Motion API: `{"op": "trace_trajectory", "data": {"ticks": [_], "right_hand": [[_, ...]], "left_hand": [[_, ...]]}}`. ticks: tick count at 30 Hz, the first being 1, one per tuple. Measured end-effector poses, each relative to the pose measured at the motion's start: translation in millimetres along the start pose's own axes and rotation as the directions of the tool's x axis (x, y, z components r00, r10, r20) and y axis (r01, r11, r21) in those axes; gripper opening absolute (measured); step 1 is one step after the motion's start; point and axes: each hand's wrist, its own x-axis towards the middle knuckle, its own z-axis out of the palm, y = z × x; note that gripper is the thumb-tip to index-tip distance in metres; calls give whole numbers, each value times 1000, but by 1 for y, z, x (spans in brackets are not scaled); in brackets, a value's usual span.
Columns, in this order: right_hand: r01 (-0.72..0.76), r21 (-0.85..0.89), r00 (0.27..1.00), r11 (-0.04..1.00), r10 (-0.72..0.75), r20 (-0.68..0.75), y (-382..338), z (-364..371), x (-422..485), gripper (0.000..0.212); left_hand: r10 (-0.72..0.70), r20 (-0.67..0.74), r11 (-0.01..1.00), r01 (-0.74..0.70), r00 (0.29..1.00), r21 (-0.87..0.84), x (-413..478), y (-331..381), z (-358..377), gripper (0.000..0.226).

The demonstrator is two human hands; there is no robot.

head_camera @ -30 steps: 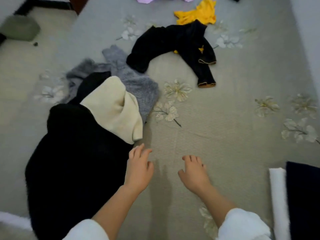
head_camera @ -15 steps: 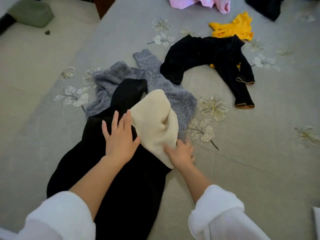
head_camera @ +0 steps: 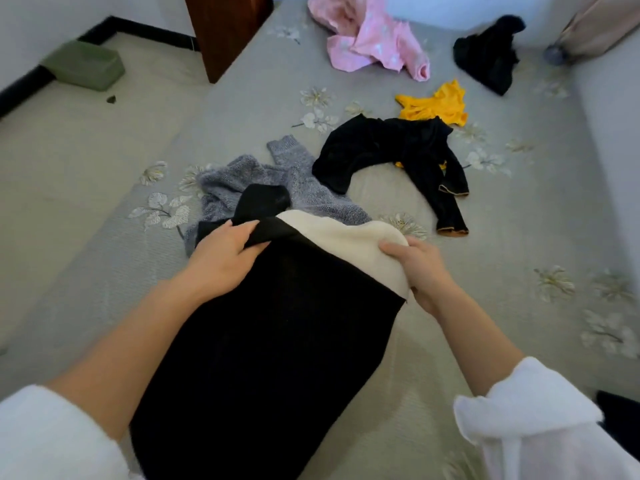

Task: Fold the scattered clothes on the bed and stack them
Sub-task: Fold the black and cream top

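Head view: the left hand (head_camera: pixel 221 261) clenches a black fold of the black garment (head_camera: pixel 263 348), and the right hand (head_camera: pixel 420 271) pinches its cream lining (head_camera: pixel 349 244). The garment lies on the bed (head_camera: pixel 485 271), overlapping a grey sweater (head_camera: pixel 294 188). Beyond lie a black top (head_camera: pixel 391 147), yellow cloth (head_camera: pixel 436 105), pink cloth (head_camera: pixel 374 39) and another black piece (head_camera: pixel 488 57).

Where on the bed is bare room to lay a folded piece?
The bed is bare right of the right hand, below the black top. It is also bare left of the grey sweater. The middle and far end are crowded with clothes.
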Motion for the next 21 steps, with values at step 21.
{"op": "trace_trajectory", "data": {"ticks": [21], "right_hand": [[205, 364, 935, 909, -291, 201, -46, -207, -210, 59]], "left_hand": [[176, -341, 577, -377, 924, -724, -123, 320, -75, 24]]}}
